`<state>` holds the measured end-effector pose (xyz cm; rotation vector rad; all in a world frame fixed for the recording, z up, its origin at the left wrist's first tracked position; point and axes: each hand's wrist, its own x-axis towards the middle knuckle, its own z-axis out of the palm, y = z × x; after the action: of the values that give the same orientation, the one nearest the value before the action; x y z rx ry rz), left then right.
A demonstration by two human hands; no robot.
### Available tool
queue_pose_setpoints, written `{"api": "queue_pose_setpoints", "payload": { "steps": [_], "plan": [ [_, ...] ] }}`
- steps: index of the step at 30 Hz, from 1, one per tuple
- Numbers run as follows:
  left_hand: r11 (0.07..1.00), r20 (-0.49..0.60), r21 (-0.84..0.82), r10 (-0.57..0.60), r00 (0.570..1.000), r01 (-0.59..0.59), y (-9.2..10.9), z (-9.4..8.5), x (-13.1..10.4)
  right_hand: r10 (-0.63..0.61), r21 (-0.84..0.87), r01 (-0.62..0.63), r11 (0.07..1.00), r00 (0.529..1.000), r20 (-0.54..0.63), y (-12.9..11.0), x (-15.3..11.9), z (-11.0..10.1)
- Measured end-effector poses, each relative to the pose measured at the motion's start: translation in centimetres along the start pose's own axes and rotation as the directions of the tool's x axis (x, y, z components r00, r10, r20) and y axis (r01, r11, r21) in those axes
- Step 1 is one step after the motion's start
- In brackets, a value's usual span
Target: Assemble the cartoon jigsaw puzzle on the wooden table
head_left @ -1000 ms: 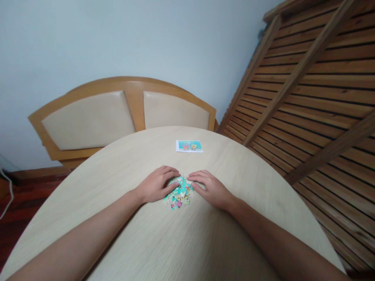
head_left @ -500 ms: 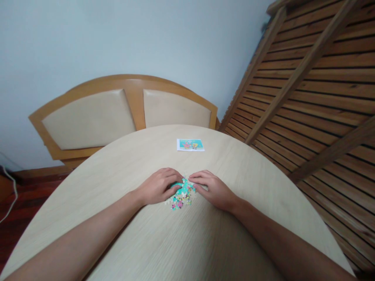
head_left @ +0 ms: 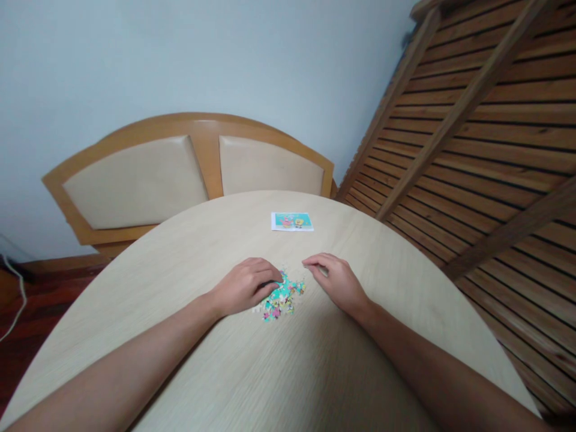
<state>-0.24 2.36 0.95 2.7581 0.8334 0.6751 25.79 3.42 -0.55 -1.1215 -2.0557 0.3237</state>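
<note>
A small heap of jigsaw puzzle pieces (head_left: 283,295), mostly turquoise with pink, yellow and white bits, lies on the round wooden table (head_left: 252,372). My left hand (head_left: 247,284) rests at the heap's left side, its curved fingers over the pieces and the thumb a little apart from them. To the right of the heap, my right hand (head_left: 337,281) is raised slightly off the pieces. Its thumb and fingers are drawn together in a pinch; whatever is between the fingertips is too small to make out.
A picture card (head_left: 292,221) with two cartoon figures on turquoise lies farther back on the table. Behind the table stands a padded headboard (head_left: 202,156) against the wall. A slatted wooden frame (head_left: 472,138) leans at the right. A white cable (head_left: 21,294) hangs at the far left.
My right hand has drawn back from the heap, up and to the right, and its fingers have come together. The left hand stays almost where it was.
</note>
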Motion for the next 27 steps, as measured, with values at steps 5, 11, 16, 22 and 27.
{"api": "queue_pose_setpoints", "payload": {
  "steps": [5, 11, 16, 22, 27],
  "plan": [
    [0.997, -0.035, -0.025, -0.068, 0.997, 0.067, 0.1, 0.6, 0.1, 0.033, -0.037, -0.033, 0.999, 0.999, 0.003, 0.4, 0.1, -0.1],
    [0.979, -0.084, -0.124, -0.172, 0.982, 0.161, 0.4, 1.2, 0.0, 0.067, -0.074, -0.062, 0.995, 0.996, 0.056, 0.4, 0.1, 0.0],
    [0.967, -0.091, -0.203, -0.177, 0.98, 0.156, 0.3, 1.3, 0.0, 0.039, -0.082, -0.032, 0.996, 0.996, 0.081, 0.4, 0.0, 0.1],
    [0.948, -0.09, -0.286, -0.175, 0.98, 0.143, 0.1, 1.5, 0.1, -0.009, -0.085, 0.017, 0.996, 0.995, 0.097, 0.5, 0.0, 0.3],
    [0.92, -0.085, -0.376, -0.153, 0.985, 0.111, 0.0, 1.5, 0.2, -0.061, -0.068, 0.065, 0.996, 0.997, 0.05, 0.0, 0.0, 0.4]
  ]
}}
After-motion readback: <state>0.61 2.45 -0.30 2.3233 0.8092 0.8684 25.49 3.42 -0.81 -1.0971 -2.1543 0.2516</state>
